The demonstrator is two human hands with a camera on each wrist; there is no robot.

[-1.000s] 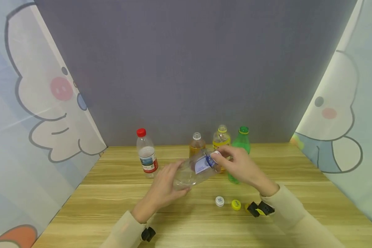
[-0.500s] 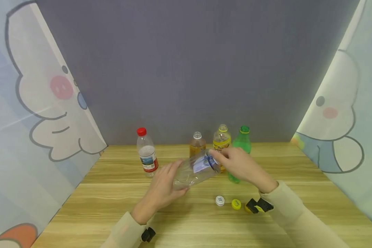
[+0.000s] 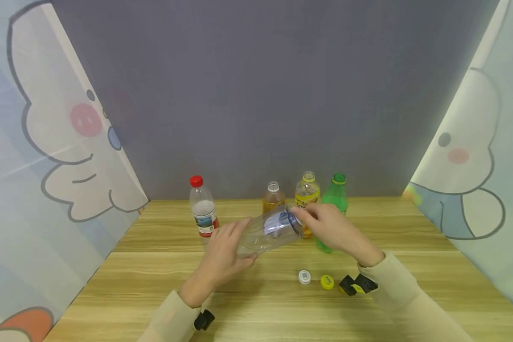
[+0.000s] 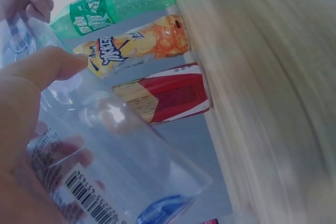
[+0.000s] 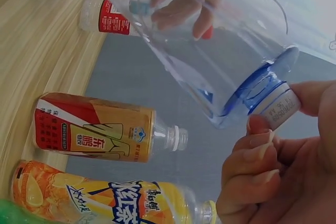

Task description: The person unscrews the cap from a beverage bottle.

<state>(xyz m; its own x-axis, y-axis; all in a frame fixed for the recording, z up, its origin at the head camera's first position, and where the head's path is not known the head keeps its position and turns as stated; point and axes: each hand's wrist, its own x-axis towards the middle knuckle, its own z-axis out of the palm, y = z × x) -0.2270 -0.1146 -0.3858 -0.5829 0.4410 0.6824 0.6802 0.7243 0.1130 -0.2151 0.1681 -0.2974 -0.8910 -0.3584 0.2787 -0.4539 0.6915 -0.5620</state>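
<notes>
My left hand [image 3: 222, 254] grips a clear plastic bottle [image 3: 261, 235] around its lower part. The bottle is held above the table, tilted, with its neck toward the right and its label partly visible. At the neck my right hand [image 3: 331, 230] pinches a white cap [image 5: 277, 107] between thumb and fingers. This cap sits on the blue-ringed mouth in the right wrist view; in the head view the fingers mostly cover it. Seen from the left wrist, my thumb lies across the bottle, and a barcode [image 4: 86, 195] shows on its side.
Behind the hands stand an uncapped amber drink bottle [image 3: 273, 202], an uncapped yellow-labelled bottle [image 3: 307, 197] and an uncapped green bottle [image 3: 335, 192]. A red-capped bottle [image 3: 204, 213] stands left. A loose white cap [image 3: 304, 277] and yellow cap [image 3: 327, 282] lie on the wooden table [image 3: 256, 313].
My right fingers have shifted around the neck and now cover the white cap, which showed between them a second ago. The held bottle stays almost in place; its label looks slightly turned.
</notes>
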